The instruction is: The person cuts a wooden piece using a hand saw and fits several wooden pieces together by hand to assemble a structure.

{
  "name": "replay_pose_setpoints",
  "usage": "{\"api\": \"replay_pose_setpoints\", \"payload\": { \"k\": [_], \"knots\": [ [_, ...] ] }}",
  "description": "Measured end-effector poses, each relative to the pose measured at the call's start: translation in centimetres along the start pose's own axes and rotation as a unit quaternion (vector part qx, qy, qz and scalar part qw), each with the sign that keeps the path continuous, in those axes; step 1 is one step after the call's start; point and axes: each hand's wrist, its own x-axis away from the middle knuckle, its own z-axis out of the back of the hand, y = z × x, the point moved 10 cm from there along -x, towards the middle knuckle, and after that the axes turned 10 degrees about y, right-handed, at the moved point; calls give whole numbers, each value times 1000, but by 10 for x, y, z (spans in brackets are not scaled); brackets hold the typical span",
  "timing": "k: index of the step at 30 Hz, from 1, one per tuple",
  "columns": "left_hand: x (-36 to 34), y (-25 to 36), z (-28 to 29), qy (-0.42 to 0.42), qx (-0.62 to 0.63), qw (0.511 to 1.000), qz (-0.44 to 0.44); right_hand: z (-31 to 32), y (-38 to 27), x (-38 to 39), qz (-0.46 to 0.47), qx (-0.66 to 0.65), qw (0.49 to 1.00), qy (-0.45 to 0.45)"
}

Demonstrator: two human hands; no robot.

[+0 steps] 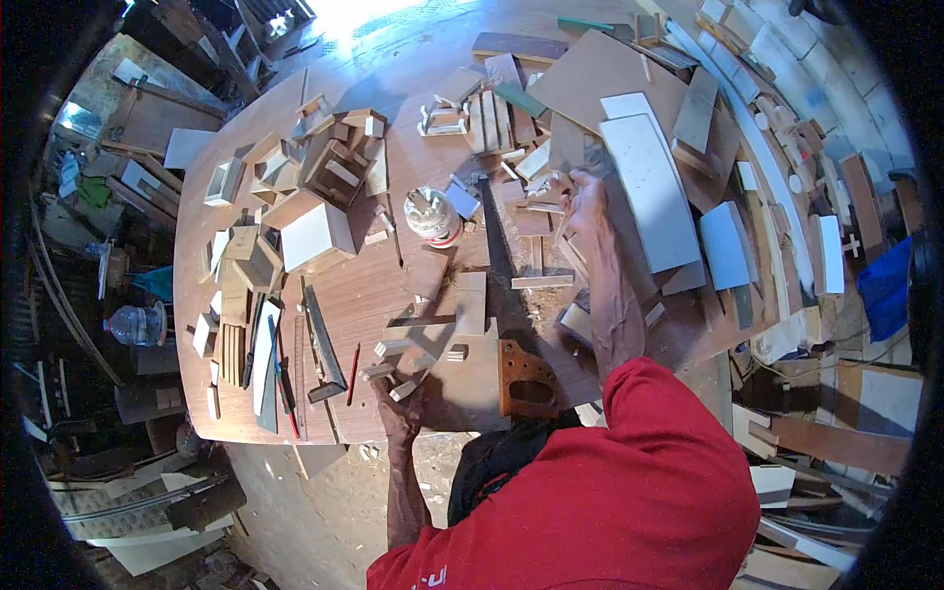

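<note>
The person's left grip (398, 408) is closed around a small wooden frame (411, 356) with short, stubby ends. The frame is at the near edge of the bench (372, 287), left of the saw handle (528, 382). Some of the left fingers are hidden under it.

The right grip (587, 197) is farther away, over a bunch of small wood bits. Its fingers are bent, but one cannot tell if they are pinching a piece. A wooden T-shape (538, 264) lies near it, on the side toward the person. A long white board (644, 187) is to the right of that grip.

The dark saw blade (500, 241) lies between the two arms. A clear jar (431, 216) stands to the left of the blade. A red pencil (353, 374) lies just left of the frame, and next to it is a metal square (322, 346). More wooden boxes (317, 238) sit on the left side.
</note>
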Motion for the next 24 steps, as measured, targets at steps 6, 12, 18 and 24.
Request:
{"api": "replay_pose_setpoints", "payload": {
  "k": [6, 12, 18, 24],
  "knots": [
    [-17, 33, -5, 2, 39, 998, 43, 6, -2, 15, 14, 31, 999, -30],
    [-14, 24, -4, -4, 66, 997, 50, 17, -14, 8, 22, 51, 998, -21],
    [-9, 8, -9, -23, 49, 996, 66, 22, -47, -5, 57, 93, 993, 45],
    [-13, 23, -5, 1, 64, 997, 38, -11, 4, -5, -17, 40, 999, -20]
  ]
}}
